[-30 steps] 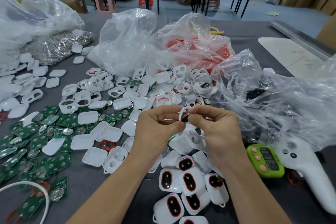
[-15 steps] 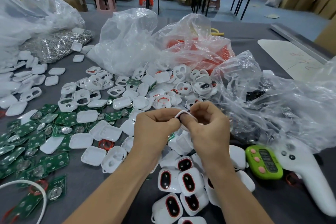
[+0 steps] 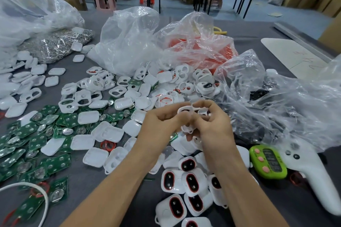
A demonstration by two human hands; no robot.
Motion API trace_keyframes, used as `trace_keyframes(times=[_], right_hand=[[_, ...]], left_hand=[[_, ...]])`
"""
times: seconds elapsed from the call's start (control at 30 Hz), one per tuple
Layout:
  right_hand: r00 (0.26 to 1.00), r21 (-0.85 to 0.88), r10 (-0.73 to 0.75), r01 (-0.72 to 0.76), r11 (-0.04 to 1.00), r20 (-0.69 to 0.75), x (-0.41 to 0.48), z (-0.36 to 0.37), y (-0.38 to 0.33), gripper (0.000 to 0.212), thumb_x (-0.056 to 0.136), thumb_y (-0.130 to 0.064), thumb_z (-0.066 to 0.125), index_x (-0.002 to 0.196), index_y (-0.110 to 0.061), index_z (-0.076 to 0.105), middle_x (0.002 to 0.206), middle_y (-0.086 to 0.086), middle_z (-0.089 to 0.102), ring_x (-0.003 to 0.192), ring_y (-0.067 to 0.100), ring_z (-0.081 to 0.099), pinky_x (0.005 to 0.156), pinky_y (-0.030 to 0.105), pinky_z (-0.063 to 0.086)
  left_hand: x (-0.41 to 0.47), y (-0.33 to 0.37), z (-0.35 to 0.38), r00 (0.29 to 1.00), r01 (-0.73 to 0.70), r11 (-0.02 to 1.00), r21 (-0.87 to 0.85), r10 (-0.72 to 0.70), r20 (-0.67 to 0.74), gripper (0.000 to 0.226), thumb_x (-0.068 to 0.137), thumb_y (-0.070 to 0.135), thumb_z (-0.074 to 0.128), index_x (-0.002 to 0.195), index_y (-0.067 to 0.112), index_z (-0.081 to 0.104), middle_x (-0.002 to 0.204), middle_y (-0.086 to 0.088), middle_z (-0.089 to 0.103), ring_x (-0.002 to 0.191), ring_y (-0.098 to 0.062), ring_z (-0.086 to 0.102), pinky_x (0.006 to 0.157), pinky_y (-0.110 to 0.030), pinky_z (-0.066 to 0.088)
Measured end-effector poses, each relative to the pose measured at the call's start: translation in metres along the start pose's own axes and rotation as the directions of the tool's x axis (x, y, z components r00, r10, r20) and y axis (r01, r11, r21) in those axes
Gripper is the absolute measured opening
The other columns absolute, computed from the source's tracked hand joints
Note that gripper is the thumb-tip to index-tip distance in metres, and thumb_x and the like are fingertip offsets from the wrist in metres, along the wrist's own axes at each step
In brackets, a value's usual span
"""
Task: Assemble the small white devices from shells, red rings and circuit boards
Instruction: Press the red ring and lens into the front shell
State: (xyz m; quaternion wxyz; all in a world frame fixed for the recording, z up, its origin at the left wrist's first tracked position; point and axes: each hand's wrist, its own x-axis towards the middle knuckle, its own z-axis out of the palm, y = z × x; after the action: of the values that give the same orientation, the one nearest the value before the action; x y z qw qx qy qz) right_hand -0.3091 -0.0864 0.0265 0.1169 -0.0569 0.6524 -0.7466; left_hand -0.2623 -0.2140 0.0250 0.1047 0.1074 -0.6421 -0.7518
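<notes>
Pinching shell (image 3: 185, 111) with left hand (image 3: 162, 125) and right hand (image 3: 214, 127), centre frame. I see it newly turned window-up; insert likely seated.

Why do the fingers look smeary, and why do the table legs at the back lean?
Head view: motion blur smears the left hand, the right hand and the white shell they pinch; the circuit boards at left look crisper. Head view: the wide-angle lens tilts the far table legs. Head view: soft, even light, glints on the clear bag, faint shadows.
</notes>
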Motion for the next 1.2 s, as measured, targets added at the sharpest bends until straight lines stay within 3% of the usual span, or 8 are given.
trace_keyframes(times=[0.17,0.37,0.47,0.57,0.63,0.83,1.07,1.2], right_hand=[[0.966,0.276,0.212,-0.247,0.929,0.150,-0.001,-0.003,-0.005,0.019,0.095,-0.002,0.065,0.111,-0.008,0.058,0.073,0.004,0.063,0.055,0.014,0.055,0.043,0.026,0.042],[0.990,0.029,0.101,-0.104,0.994,0.096,0.005,-0.007,-0.016,0.029,0.089,-0.035,0.075,0.103,-0.012,0.064,0.063,0.005,0.067,0.044,0.014,0.050,0.037,0.023,0.037],[0.994,-0.102,0.045,-0.056,0.993,-0.100,0.018,-0.030,-0.028,0.010,0.095,-0.020,0.070,0.087,-0.015,0.071,0.069,0.009,0.072,0.048,0.014,0.053,0.043,0.023,0.041],[0.989,-0.711,-0.138,0.067,0.700,-0.044,0.034,-0.047,-0.029,0.020,0.090,-0.008,0.071,0.086,-0.026,0.079,0.075,-0.008,0.074,0.062,0.001,0.062,0.059,0.014,0.049],[0.986,-0.850,-0.152,0.137,0.508,0.068,0.042,-0.043,-0.032,0.022,0.088,-0.009,0.073,0.092,-0.029,0.082,0.079,-0.018,0.071,0.072,-0.007,0.063,0.069,0.007,0.050],[0.988,-0.981,-0.122,0.115,0.153,0.097,0.084,-0.020,-0.022,0.019,0.095,-0.009,0.063,0.099,-0.015,0.080,0.095,0.007,0.077,0.086,0.025,0.071,0.084,0.038,0.061],[0.986,-0.993,-0.120,0.108,-0.051,0.114,0.107,-0.013,-0.017,0.012,0.091,-0.010,0.066,0.098,-0.015,0.075,0.097,0.007,0.075,0.091,0.028,0.070,0.075,0.034,0.057],[0.981,-0.969,-0.100,0.144,-0.202,0.167,0.110,-0.002,-0.024,0.019,0.089,-0.002,0.060,0.081,-0.016,0.050,0.088,0.009,0.057,0.084,0.031,0.061,0.066,0.035,0.043]], left_hand=[[0.004,-0.002,-0.010,0.940,0.140,0.979,-0.148,-0.085,0.329,0.051,0.080,0.037,0.078,0.127,0.018,0.073,0.124,-0.013,0.072,0.105,-0.023,0.068,0.088,-0.033,0.055],[0.009,-0.001,-0.021,0.933,0.269,0.831,-0.487,-0.100,0.345,0.063,0.065,0.037,0.095,0.121,0.017,0.076,0.119,-0.008,0.074,0.108,-0.022,0.071,0.095,-0.036,0.058],[0.014,0.003,-0.032,0.937,0.320,0.738,-0.593,-0.153,0.315,0.058,0.067,0.024,0.095,0.121,0.015,0.077,0.122,-0.009,0.074,0.108,-0.022,0.074,0.082,-0.033,0.062],[0.020,0.005,-0.046,0.949,0.310,0.666,-0.679,-0.171,0.265,0.051,0.074,0.027,0.087,0.121,0.012,0.077,0.120,-0.011,0.075,0.101,-0.022,0.076,0.072,-0.030,0.064],[0.024,0.005,-0.051,0.957,0.289,0.669,-0.685,-0.180,0.227,0.037,0.087,0.028,0.066,0.117,0.011,0.078,0.115,-0.011,0.077,0.099,-0.021,0.077,0.072,-0.027,0.063],[0.029,0.003,-0.052,0.961,0.277,0.658,-0.701,-0.188,0.204,0.032,0.089,0.025,0.058,0.107,0.011,0.082,0.110,-0.010,0.078,0.096,-0.019,0.077,0.072,-0.025,0.062],[0.029,0.004,-0.053,0.956,0.291,0.664,-0.689,-0.183,0.227,0.032,0.084,0.025,0.062,0.105,0.013,0.082,0.108,-0.008,0.078,0.094,-0.017,0.077,0.072,-0.025,0.062],[0.029,0.001,-0.052,0.953,0.300,0.688,-0.660,-0.186,0.239,0.032,0.085,0.025,0.063,0.107,0.014,0.082,0.110,-0.009,0.078,0.095,-0.017,0.077,0.072,-0.026,0.062]])
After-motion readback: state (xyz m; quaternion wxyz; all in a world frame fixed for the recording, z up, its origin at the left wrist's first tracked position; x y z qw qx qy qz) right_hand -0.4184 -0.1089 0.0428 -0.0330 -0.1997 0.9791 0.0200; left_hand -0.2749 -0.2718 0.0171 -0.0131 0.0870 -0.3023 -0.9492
